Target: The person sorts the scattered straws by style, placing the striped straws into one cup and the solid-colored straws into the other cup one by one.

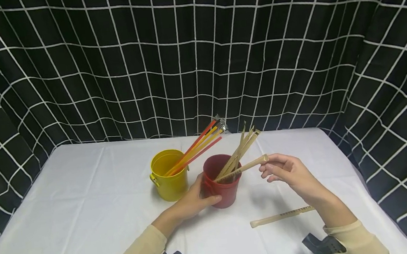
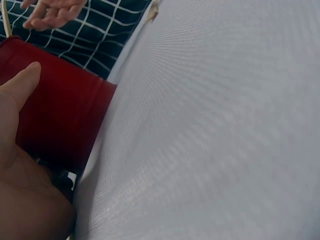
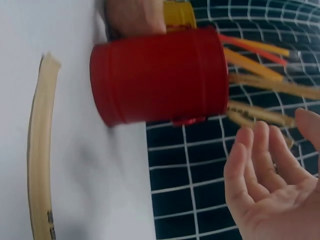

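My left hand [image 1: 195, 202] grips the side of a small red bucket [image 1: 223, 193], its thumb across the front wall. Several slim beige paper-wrapped sticks [image 1: 241, 148] lean in this bucket. One more wrapped stick [image 1: 243, 168] slants out over the rim to the right. Its outer end lies right at the fingertips of my right hand [image 1: 293, 172]. In the right wrist view, that hand's thumb stands apart from the loosely bent fingers [image 3: 262, 165]. Another wrapped stick [image 1: 278, 217] with printed letters lies on the table, partly hidden under the right forearm.
A small yellow bucket [image 1: 170, 188] stands left of the red one, with several red, orange and yellow sticks [image 1: 198, 148] leaning right, their upper ends in clear wrap. A white cloth covers the table [image 1: 87, 222]. Black curtain [image 1: 181, 55] with a white grid surrounds it.
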`<state>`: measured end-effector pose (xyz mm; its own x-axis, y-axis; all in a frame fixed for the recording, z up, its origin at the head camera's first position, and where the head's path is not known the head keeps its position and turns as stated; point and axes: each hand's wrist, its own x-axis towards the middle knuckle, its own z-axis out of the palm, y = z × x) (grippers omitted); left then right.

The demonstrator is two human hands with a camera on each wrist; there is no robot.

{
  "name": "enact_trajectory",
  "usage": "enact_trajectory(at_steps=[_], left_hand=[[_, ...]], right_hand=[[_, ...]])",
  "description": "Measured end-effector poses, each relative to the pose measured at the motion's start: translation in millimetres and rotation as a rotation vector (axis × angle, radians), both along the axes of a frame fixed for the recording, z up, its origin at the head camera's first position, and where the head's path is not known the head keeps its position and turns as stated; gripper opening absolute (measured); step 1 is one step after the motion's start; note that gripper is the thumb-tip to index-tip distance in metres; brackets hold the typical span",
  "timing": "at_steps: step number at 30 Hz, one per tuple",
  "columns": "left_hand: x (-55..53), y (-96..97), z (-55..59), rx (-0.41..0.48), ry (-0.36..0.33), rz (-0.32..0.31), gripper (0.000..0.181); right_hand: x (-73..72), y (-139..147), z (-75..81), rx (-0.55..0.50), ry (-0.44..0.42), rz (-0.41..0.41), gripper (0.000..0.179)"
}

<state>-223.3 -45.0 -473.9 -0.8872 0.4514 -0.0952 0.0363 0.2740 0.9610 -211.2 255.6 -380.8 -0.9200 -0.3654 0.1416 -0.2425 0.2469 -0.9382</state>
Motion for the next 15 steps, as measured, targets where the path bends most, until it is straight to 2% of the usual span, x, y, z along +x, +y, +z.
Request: enact_trajectory(at_steps=[6, 12, 15], left_hand=[[-0.9, -0.3, -0.6, 0.007, 0.000, 0.002, 0.093], [-0.5, -0.6, 0.6, 0.007, -0.007, 0.002, 0.094], [0.8, 0.0, 0.3, 0.005, -0.008, 0.005, 0.094]], right_hand=[[-7.7, 10.8, -3.6, 0.074, -0.029, 0.036, 0.029], [-13.5, 22.3, -7.9, 0.160, -0.001, 0.095, 0.030], [-15.6, 26.0, -12.3, 0.189, -0.018, 0.111, 0.032]])
